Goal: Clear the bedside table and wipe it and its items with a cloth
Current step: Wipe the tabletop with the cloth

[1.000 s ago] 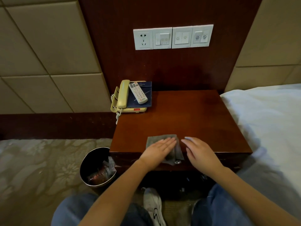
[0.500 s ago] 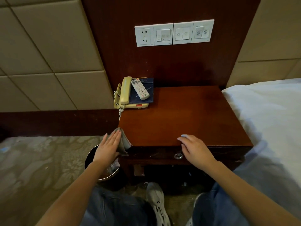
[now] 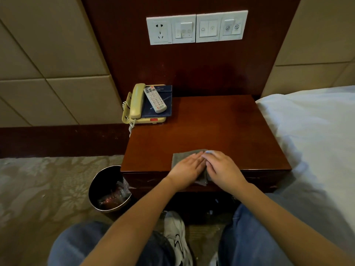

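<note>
- Left hand [image 3: 187, 168] lies flat, fingers straight, pressing the grey cloth [image 3: 180, 156] at the surface's [image 3: 221, 127] front edge.
- Right hand [image 3: 223, 169] beside it, fingers bent onto the cloth, possibly pinching it.

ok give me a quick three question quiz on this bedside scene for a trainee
1. True or false: the remote lies on the blue folder, not straight on the table.
2. Where is the cloth? A on the bed; B at the table's front edge, under the left hand and right hand; C in the drawer.
3. What stands on the floor left of the table?
Key: 1 true; 2 B; 3 the bin.
</note>
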Demonstrator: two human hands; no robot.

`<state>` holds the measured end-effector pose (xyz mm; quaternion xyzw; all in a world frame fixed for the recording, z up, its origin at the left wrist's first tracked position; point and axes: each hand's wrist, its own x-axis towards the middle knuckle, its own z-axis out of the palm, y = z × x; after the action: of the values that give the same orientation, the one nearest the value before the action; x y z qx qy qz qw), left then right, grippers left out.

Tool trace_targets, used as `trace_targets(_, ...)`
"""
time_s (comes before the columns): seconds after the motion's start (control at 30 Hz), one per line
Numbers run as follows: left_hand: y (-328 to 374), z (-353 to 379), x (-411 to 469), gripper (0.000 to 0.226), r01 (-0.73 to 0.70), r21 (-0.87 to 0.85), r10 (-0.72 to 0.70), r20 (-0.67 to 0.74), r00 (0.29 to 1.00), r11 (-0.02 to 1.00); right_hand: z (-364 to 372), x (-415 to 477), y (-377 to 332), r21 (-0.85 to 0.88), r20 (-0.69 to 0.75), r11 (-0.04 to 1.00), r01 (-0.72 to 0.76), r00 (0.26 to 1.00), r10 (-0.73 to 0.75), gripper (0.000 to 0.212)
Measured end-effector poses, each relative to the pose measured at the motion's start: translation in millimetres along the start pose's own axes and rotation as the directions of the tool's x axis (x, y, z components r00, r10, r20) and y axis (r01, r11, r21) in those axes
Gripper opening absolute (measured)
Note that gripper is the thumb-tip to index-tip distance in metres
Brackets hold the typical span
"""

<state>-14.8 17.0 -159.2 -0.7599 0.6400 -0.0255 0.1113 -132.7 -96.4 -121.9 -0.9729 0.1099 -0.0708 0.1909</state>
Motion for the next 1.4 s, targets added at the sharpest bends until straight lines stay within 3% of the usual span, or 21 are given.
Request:
trace_targets(0.2, -8.5, 24.6, -30.1, 0.072, 0.045, 0.125, -0.026, -0.147, 0.989, 0.991, 4.3, 4.5, -7.0, 0.147, -0.016, 0.983, -0.113, 0.993, 0.116, 0.037)
trace_targets(0.33, -48.9, 56.0, -94.0, 0.079, 0.234, 0.140, -0.201, -0.217, 0.955, 0.962, 5.9, 13.0, -25.6, 0.163, 0.006, 0.984, -0.076, 0.997, 0.076, 0.037)
trace_targets(0.4, -78.2, 65.3, -131.2, 0.096, 0.369, 0.199, -0.336, -0.182, 0.924, 0.908, 10.5, 18.3, -32.9, 0.204, 0.011, 0.975, -0.090, 0.996, 0.090, 0.037)
trace_targets(0.5, -106.8, 51.7, -156.6, 0.114, 0.463, 0.219, -0.473, -0.006, 0.881, 0.859, 17.7, 26.1, -43.1, 0.364, 0.003, 0.918, -0.156, 0.986, 0.166, 0.034)
trace_targets(0.63, -117.1, 28.6, -139.0, 0.108, 0.380, 0.269, -0.427, 0.145, 0.893, 0.885, 20.9, 36.7, -52.7, 0.451, -0.016, 0.873, -0.186, 0.976, 0.216, 0.033)
trace_targets(0.73, -94.5, 22.5, -117.7, 0.108, 0.397, 0.182, -0.427, 0.168, 0.889, 0.899, 17.7, 40.8, -51.9, 0.450, -0.032, 0.875, -0.181, 0.975, 0.219, 0.033)
trace_targets(1.0, 4.3, 15.0, -20.3, 0.072, 0.268, 0.093, -0.269, -0.003, 0.963, 0.959, 7.0, 38.6, -26.8, 0.477, -0.036, 0.843, -0.247, 0.954, 0.299, 0.031)
trace_targets(1.23, 17.0, 37.1, -25.5, 0.088, 0.306, 0.053, -0.290, -0.200, 0.936, 0.951, 12.7, 28.5, -16.9, 0.446, -0.039, 0.851, -0.277, 0.944, 0.328, 0.032)
trace_targets(1.4, -28.8, 70.0, -81.0, 0.091, 0.431, 0.075, -0.395, -0.284, 0.874, 0.899, 15.3, 22.9, -19.8, 0.444, -0.001, 0.864, -0.239, 0.964, 0.267, 0.031)
